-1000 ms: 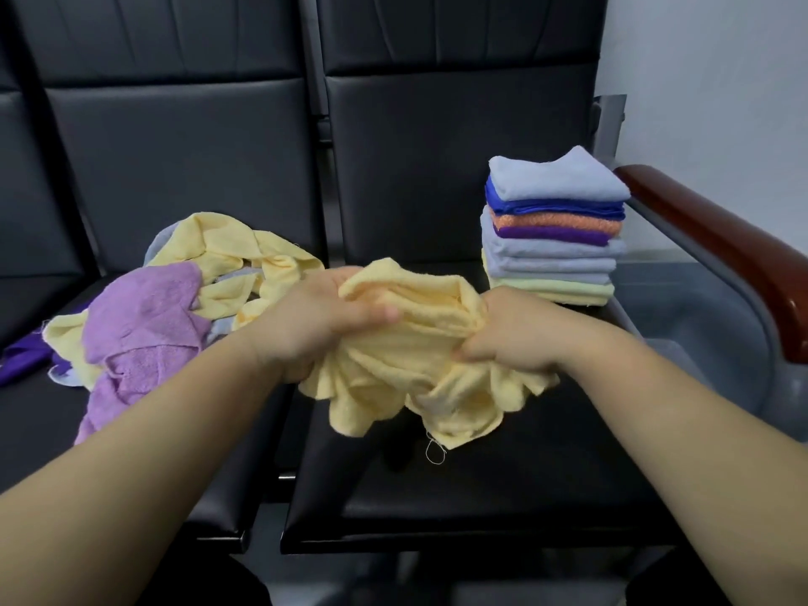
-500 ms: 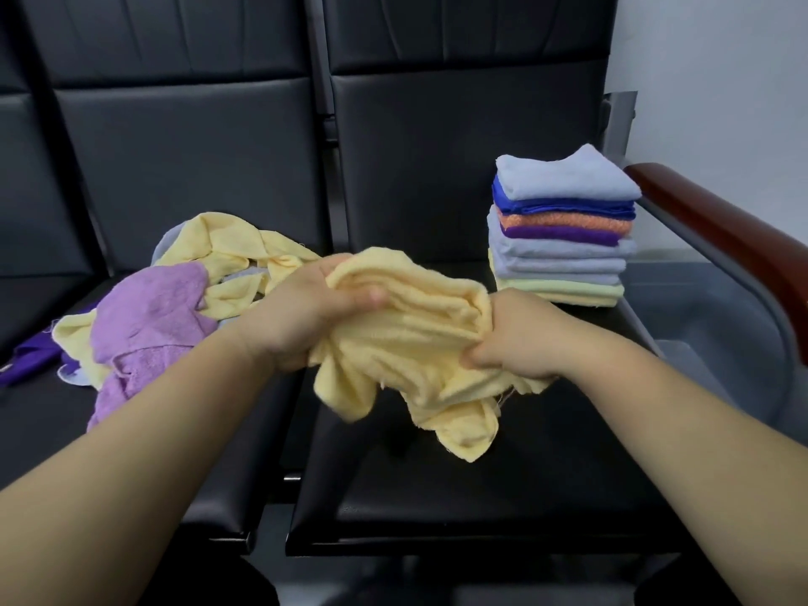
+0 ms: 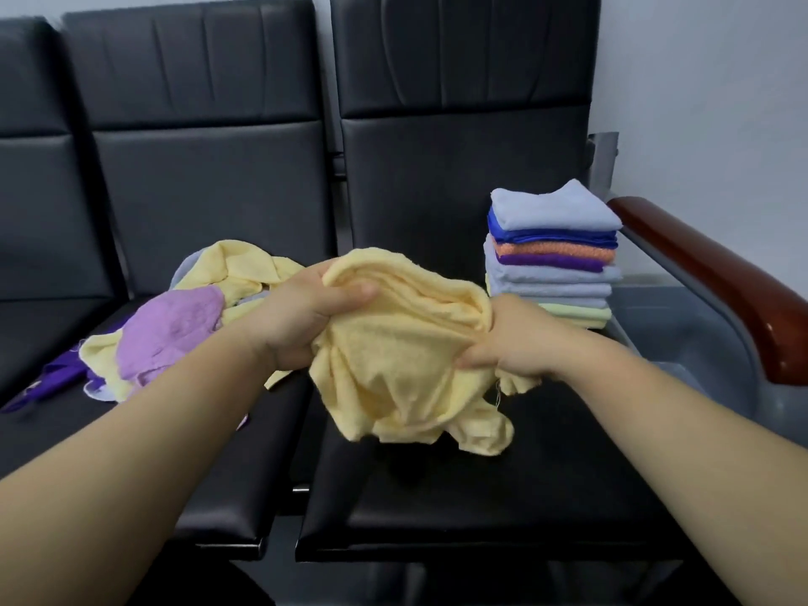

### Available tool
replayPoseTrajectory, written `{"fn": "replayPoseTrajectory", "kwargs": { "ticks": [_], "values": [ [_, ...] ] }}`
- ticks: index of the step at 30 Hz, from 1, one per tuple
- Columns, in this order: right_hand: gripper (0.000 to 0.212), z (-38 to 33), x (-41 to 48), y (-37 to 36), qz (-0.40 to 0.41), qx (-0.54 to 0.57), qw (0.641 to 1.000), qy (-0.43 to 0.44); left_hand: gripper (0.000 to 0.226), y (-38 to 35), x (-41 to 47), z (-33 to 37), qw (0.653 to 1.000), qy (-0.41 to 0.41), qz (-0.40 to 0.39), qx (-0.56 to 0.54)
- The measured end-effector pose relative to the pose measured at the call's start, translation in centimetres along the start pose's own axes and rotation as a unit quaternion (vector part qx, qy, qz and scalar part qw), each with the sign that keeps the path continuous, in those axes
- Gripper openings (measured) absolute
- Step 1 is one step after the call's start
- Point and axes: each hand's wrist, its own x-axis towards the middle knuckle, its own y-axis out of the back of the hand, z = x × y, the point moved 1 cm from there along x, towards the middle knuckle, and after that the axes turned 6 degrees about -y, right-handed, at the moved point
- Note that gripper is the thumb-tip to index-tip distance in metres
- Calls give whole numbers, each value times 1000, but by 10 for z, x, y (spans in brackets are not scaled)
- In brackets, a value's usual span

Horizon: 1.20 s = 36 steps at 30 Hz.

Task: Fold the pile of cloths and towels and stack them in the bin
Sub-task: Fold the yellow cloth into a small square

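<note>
With my left hand (image 3: pixel 306 317) and right hand (image 3: pixel 511 338) both gripping the bunched yellow cloth (image 3: pixel 402 356) mid-frame, I should find two corners and pull it flat.

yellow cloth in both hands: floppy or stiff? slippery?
Likely floppy: the yellow cloth bunches and droops between the left hand and right hand. Probably light: its hanging corner looks thin. Fuzzy nap suggests little slip.

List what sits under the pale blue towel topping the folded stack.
Under the pale blue towel: royal blue cloth, orange cloth, purple cloth, more pale blue layers, then pale green cloth at the bottom. The right hand hides the lowest layers' left ends.
</note>
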Motion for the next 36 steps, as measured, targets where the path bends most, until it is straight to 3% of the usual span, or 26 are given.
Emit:
{"fn": "replayPoseTrajectory", "kwargs": {
  "ticks": [2,4,5,7,10,12,14,16,17,19,22,25,27,30,33,36],
  "values": [
    [26,-12,1,19,56,-27,998,-6,33,-5,-2,16,974,13,-40,221],
    [30,-25,-2,40,73,27,997,-6,25,-3,0,35,883,38,-50,464],
    [29,-30,-3,47,69,79,995,-1,20,-2,1,43,862,47,-38,503],
    [23,-39,-6,57,40,210,977,13,9,1,1,62,902,32,-13,431],
    [31,-46,-12,71,-17,321,946,28,20,3,2,86,972,-14,33,233],
    [47,-50,-17,82,-66,267,961,38,27,2,5,99,984,-36,54,165],
    [54,-54,-21,93,-55,107,992,34,32,3,8,108,983,-60,53,165],
    [38,-61,-26,102,5,-58,998,26,40,1,7,117,976,-54,23,211],
    [30,-63,-25,108,43,-86,995,19,39,-1,5,120,965,-42,-1,259],
    [24,-64,-24,116,81,-47,995,16,31,-7,3,126,908,-10,-35,418],
    [24,-63,-20,118,34,35,999,17,23,-6,10,131,807,36,-28,589],
    [19,-60,-12,116,12,-65,998,1,15,1,21,131,752,32,7,658],
    [18,-60,2,113,38,-138,990,-9,14,6,30,129,723,23,29,690],
    [6,-63,32,115,135,-207,969,24,11,9,44,125,668,-11,88,739],
    [15,-71,50,124,264,-215,939,38,10,10,54,125,620,-59,177,762],
    [17,-78,58,137,358,-218,906,62,8,11,60,128,564,-106,215,790]
  ]
}}
